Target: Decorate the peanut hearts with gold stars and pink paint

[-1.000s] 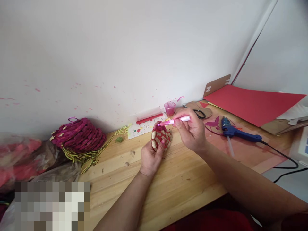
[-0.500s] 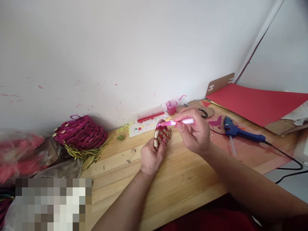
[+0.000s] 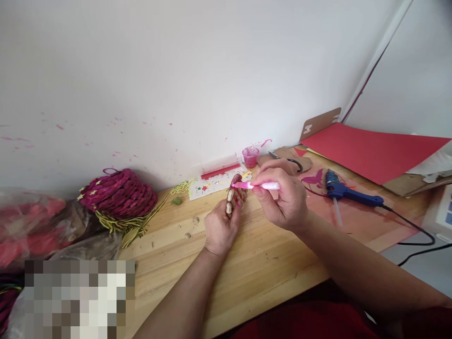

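My left hand (image 3: 221,227) grips a small craft piece covered with peanuts (image 3: 229,202), its shells partly coloured dark pink and partly bare tan. Between thumb and fingers of my right hand (image 3: 282,195) is a white-handled paintbrush (image 3: 266,186) with pink paint on its front part. The brush tip meets the upper peanuts of the piece. My fingers hide the lower part of the piece. Behind both hands a small clear cup of pink paint (image 3: 250,157) stands near the wall.
A dark pink bundle with stars (image 3: 118,193) and plastic bags (image 3: 67,230) lie left. A star-dotted white sheet (image 3: 212,185) lies at the wall. Scissors (image 3: 294,164), a blue glue gun (image 3: 356,194) with its cord, and red card (image 3: 377,148) are on the right.
My right hand has moved slightly left and down, bringing the brush lower along the peanut piece. The piece is turned a little more edge-on. The camera view has shifted slightly.
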`<state>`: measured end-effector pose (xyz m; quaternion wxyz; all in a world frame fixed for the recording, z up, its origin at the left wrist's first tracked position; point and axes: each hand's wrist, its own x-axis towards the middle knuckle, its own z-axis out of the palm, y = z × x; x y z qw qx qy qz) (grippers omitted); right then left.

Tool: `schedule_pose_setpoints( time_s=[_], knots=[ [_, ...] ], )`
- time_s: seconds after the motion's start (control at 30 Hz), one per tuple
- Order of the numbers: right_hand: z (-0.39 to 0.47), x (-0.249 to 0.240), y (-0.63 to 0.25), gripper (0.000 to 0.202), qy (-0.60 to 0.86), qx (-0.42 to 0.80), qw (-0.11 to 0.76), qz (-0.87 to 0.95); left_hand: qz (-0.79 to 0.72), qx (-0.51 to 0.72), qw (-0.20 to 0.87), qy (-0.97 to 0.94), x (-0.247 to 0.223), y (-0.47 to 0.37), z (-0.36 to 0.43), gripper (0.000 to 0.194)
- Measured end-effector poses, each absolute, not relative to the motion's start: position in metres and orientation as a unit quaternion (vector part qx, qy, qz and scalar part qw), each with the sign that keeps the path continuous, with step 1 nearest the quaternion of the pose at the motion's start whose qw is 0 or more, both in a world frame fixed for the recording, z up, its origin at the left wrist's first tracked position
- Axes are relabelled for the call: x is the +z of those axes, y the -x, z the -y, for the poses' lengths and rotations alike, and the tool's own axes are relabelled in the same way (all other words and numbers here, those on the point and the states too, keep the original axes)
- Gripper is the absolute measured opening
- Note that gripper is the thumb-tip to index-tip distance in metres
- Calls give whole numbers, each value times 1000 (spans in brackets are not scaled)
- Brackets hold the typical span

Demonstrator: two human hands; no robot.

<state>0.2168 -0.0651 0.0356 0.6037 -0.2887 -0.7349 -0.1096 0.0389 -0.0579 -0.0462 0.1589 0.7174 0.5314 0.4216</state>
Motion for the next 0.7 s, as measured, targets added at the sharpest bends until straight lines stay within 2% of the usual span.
schedule_pose_setpoints(
  time_s=[0.5, 0.7],
  knots=[
    [69, 39, -215, 10, 309, -137, 597, 727, -546, 381, 94, -740, -38, -36, 60, 24],
    [70, 40, -215, 13, 303, -141, 591, 734, -553, 358, 75, -748, -38, -35, 62, 27]
  ],
)
